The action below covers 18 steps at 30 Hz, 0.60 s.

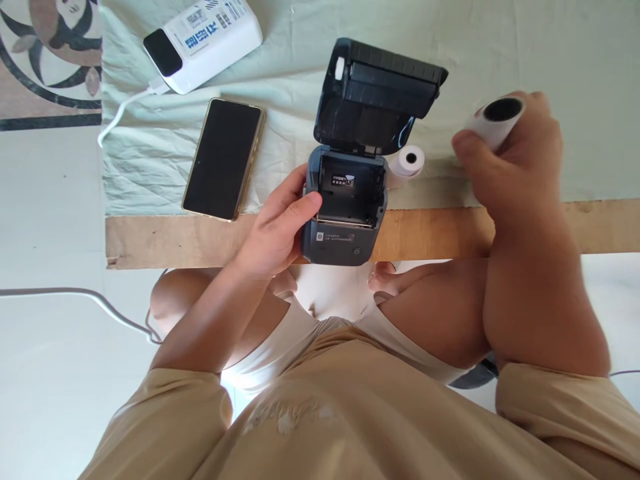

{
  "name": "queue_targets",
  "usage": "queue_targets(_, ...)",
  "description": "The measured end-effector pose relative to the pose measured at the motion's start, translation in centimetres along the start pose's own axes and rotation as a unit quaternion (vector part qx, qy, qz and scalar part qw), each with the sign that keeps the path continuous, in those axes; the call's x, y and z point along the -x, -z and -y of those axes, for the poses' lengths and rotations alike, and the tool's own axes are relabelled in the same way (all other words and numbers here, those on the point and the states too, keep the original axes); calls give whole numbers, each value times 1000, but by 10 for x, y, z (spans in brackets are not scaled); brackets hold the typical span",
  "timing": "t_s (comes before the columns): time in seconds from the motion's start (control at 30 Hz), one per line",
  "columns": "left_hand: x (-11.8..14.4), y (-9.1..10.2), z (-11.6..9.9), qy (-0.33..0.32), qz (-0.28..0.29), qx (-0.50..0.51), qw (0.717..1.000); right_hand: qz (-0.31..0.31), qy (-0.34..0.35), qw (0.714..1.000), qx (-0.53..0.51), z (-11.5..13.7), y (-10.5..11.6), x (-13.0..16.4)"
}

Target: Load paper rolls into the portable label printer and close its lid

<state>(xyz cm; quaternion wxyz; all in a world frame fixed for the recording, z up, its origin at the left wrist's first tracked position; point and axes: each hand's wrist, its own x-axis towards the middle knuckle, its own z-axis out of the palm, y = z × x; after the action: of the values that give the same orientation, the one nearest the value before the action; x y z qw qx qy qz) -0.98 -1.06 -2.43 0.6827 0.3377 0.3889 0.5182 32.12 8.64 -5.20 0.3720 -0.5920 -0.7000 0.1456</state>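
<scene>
My left hand (285,223) is closed round the left side of a dark portable label printer (345,247), thumb on the rim of its bay. The printer's lid (380,97) stands swung up, and the paper bay shows no roll inside. Over to the right, my right hand (525,157) grips a white paper roll (487,130) with a dark core, its end tilted up. Just right of the printer, a smaller white paper roll (403,163) rests on the cloth.
Left of the printer a phone (224,159) lies screen up. Behind it is a white power bank (210,43) with a white cable (127,107) plugged in. A pale green cloth (575,67) covers the table, whose bare wooden edge (200,241) faces me.
</scene>
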Motion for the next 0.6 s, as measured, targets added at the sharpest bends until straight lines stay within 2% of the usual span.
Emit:
queue_targets(0.07, 0, 0, 0, -2, 2, 9, 1000, -3, -3, 998, 65, 13, 6, 1)
queue_targets(0.17, 0, -2, -3, -3, 1, 15, 1000, -20, -27, 995, 99, 26, 9, 0)
queue_targets(0.33, 2, -6, -10, 33, -1, 3, 999, 17, -27, 989, 148, 17, 12, 0)
queue_targets(0.4, 1, -6, -10, 29, 4, 5, 1000, 16, 13, 989, 146, 15, 18, 1)
queue_targets(0.47, 0, -4, -9, 21, 9, 8, 1000, -19, 91, 985, 143, 21, 26, 3)
queue_targets(0.53, -1, -3, -8, 16, 9, 2, 1000, -74, 181, 975, 108, 35, 29, 8)
queue_targets(0.6, -1, -2, -6, 12, 6, -9, 1000, -74, 262, 961, 49, 52, 23, 16)
